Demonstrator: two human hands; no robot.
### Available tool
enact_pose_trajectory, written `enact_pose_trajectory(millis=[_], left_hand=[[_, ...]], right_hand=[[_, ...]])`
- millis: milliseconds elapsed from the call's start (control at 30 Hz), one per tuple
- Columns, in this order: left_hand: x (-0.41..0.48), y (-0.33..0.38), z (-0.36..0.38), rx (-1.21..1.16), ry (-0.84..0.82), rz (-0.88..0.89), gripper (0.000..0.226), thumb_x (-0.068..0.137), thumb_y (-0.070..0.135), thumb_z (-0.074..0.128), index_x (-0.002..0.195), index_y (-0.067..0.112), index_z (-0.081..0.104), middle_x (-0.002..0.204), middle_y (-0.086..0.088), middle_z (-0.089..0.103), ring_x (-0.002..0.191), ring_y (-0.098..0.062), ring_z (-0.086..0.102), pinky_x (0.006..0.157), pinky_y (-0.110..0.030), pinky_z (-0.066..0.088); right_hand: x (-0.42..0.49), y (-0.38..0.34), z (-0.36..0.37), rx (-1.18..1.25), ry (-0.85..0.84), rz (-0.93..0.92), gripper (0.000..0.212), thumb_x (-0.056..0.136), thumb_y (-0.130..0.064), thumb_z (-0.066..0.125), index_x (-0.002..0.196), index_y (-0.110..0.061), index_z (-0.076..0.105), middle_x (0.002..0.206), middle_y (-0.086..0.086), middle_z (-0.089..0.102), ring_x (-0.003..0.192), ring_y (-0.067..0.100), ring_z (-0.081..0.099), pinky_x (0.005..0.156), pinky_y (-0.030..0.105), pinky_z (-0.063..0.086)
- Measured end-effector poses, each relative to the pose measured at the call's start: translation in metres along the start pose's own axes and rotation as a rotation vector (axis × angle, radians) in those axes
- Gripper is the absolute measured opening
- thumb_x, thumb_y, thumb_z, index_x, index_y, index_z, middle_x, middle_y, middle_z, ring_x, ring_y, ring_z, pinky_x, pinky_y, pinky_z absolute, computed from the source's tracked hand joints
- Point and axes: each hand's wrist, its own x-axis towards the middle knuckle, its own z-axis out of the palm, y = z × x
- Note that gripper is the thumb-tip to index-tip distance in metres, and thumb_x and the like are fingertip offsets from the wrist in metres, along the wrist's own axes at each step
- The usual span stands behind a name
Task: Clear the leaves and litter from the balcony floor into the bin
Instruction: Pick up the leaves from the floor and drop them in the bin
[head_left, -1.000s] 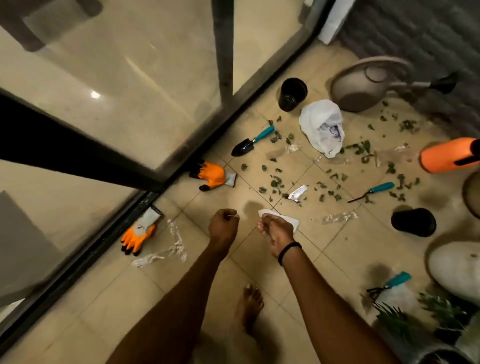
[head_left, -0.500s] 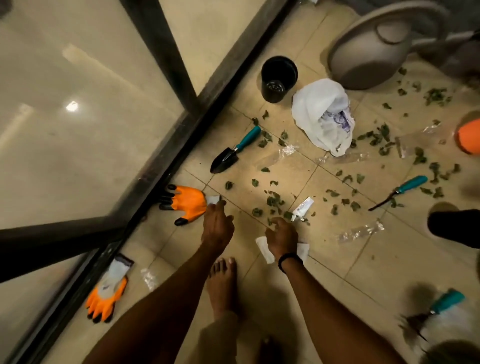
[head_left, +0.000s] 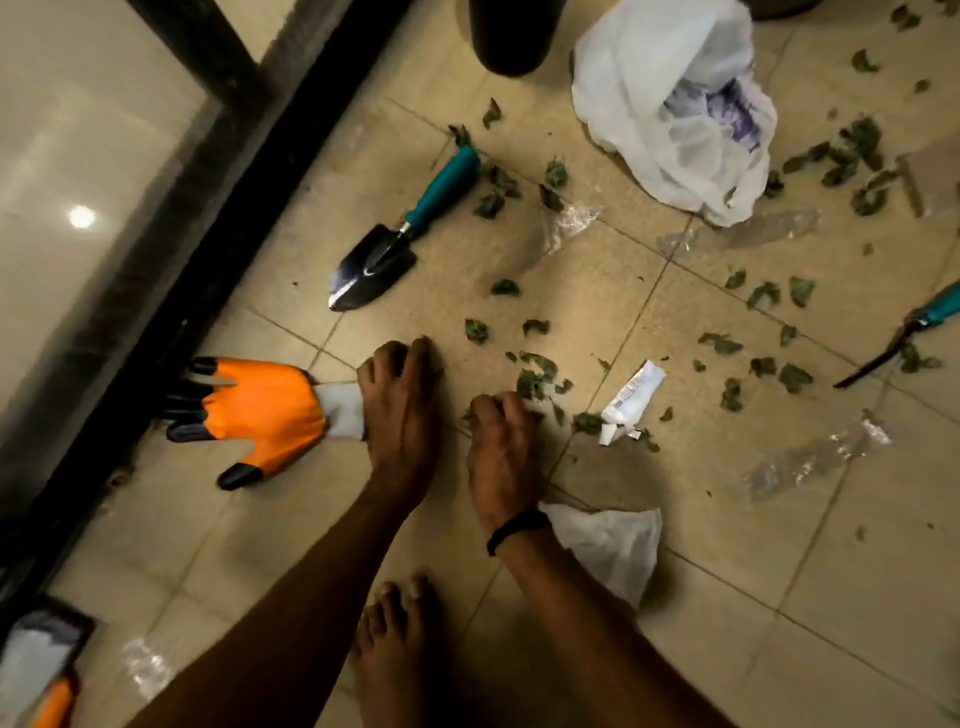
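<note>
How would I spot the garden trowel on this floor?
Follow the dark door frame on the left. Beside it, just beyond the spread-out orange glove, lies the trowel. Its broad black scoop sets it apart from the other teal-handled tool at the right edge, which is thin and pointed.

Bare floor (head_left: 857, 597) is lying open toward the lower right, leaving a hand free passage there. The orange glove (head_left: 265, 410) is crowding the left side, right against the left hand (head_left: 402, 415), and the dark door frame (head_left: 208, 208) is closing off everything beyond it. Ahead, the trowel (head_left: 395, 244) is lying across the tiles. Scattered leaves (head_left: 537, 376) and clear film (head_left: 571, 221) are littering the gap between it and the white bag (head_left: 670, 104).
</note>
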Motion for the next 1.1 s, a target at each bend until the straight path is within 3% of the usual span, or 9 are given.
enact_pose_trajectory(millis=[233, 400, 500, 633, 700, 767, 833, 967, 1100], left_hand=[[-0.012, -0.013, 0.019, -0.019, 0.128, 0.071, 0.041, 0.100, 0.017, 0.054, 0.139, 0.006, 0.054, 0.138, -0.016, 0.051, 0.125, -0.029, 0.042, 0.105, -0.031, 0.029], [0.015, -0.006, 0.020, -0.060, 0.211, -0.010, 0.015, 0.098, 0.014, 0.055, 0.105, 0.012, 0.068, 0.102, -0.007, 0.066, 0.097, -0.026, 0.059, 0.081, -0.032, 0.042], [0.023, 0.011, 0.018, -0.129, 0.225, -0.111, 0.017, 0.100, 0.014, 0.052, 0.107, 0.011, 0.067, 0.104, -0.010, 0.067, 0.100, -0.028, 0.060, 0.082, -0.028, 0.040], [0.016, 0.034, 0.009, -0.281, 0.224, -0.157, 0.028, 0.099, 0.005, 0.046, 0.115, 0.012, 0.067, 0.116, -0.008, 0.068, 0.108, -0.025, 0.061, 0.095, -0.043, 0.050], [0.009, 0.045, 0.004, -0.383, 0.188, -0.211, 0.033, 0.096, 0.000, 0.042, 0.113, 0.013, 0.067, 0.113, -0.004, 0.068, 0.106, -0.020, 0.061, 0.094, -0.040, 0.051], [-0.003, 0.054, 0.005, -0.439, 0.131, -0.228, 0.033, 0.095, 0.003, 0.039, 0.109, 0.011, 0.068, 0.106, -0.002, 0.067, 0.103, -0.021, 0.062, 0.088, -0.033, 0.048], [-0.016, 0.058, 0.009, -0.384, 0.079, -0.101, 0.033, 0.094, 0.016, 0.036, 0.109, 0.011, 0.065, 0.106, -0.005, 0.064, 0.102, -0.024, 0.059, 0.085, -0.032, 0.043], [-0.032, 0.059, 0.028, -0.074, -0.135, 0.218, 0.049, 0.083, 0.031, 0.048, 0.128, 0.012, 0.054, 0.105, -0.006, 0.048, 0.096, -0.021, 0.041, 0.084, -0.035, 0.035], [-0.053, 0.070, 0.048, 0.101, -0.134, 0.517, 0.067, 0.080, 0.042, 0.057, 0.139, 0.011, 0.048, 0.114, -0.012, 0.049, 0.093, -0.028, 0.042, 0.083, -0.043, 0.045]], right_hand=[[-0.001, -0.007, 0.005, 0.036, 0.105, -0.003, 0.026, 0.080, -0.003, 0.051, 0.100, -0.016, 0.061, 0.099, 0.006, 0.057, 0.090, 0.026, 0.056, 0.073, 0.036, 0.050], [0.001, -0.017, -0.017, 0.132, -0.039, 0.135, 0.027, 0.088, -0.001, 0.053, 0.109, -0.016, 0.061, 0.118, 0.009, 0.055, 0.105, 0.029, 0.055, 0.083, 0.037, 0.048], [-0.002, -0.010, -0.054, 0.153, 0.013, 0.068, 0.028, 0.091, -0.007, 0.059, 0.117, -0.016, 0.062, 0.125, 0.009, 0.053, 0.112, 0.027, 0.051, 0.091, 0.034, 0.042], [0.010, 0.019, -0.111, 0.235, 0.098, 0.055, 0.018, 0.095, -0.011, 0.058, 0.111, -0.014, 0.067, 0.115, 0.007, 0.056, 0.098, 0.019, 0.057, 0.082, 0.021, 0.047], [0.021, 0.041, -0.136, 0.307, 0.103, 0.122, 0.013, 0.094, -0.013, 0.063, 0.105, -0.015, 0.069, 0.108, 0.003, 0.064, 0.090, 0.012, 0.059, 0.070, 0.008, 0.042], [0.027, 0.066, -0.158, 0.441, 0.106, 0.200, 0.008, 0.093, -0.014, 0.065, 0.098, -0.018, 0.069, 0.100, 0.000, 0.071, 0.085, 0.013, 0.067, 0.070, 0.015, 0.050], [0.031, 0.094, -0.172, 0.588, 0.112, 0.329, 0.015, 0.090, -0.008, 0.062, 0.093, -0.022, 0.066, 0.097, 0.000, 0.073, 0.085, 0.019, 0.071, 0.073, 0.032, 0.059], [0.028, 0.145, -0.173, 0.636, 0.157, 0.514, 0.025, 0.073, -0.002, 0.057, 0.078, -0.024, 0.068, 0.084, -0.006, 0.073, 0.089, 0.024, 0.071, 0.082, 0.045, 0.059], [0.007, 0.161, -0.144, 0.331, -0.017, 0.444, 0.013, 0.086, -0.013, 0.066, 0.087, -0.020, 0.078, 0.099, 0.001, 0.075, 0.099, 0.020, 0.067, 0.080, 0.021, 0.045]])
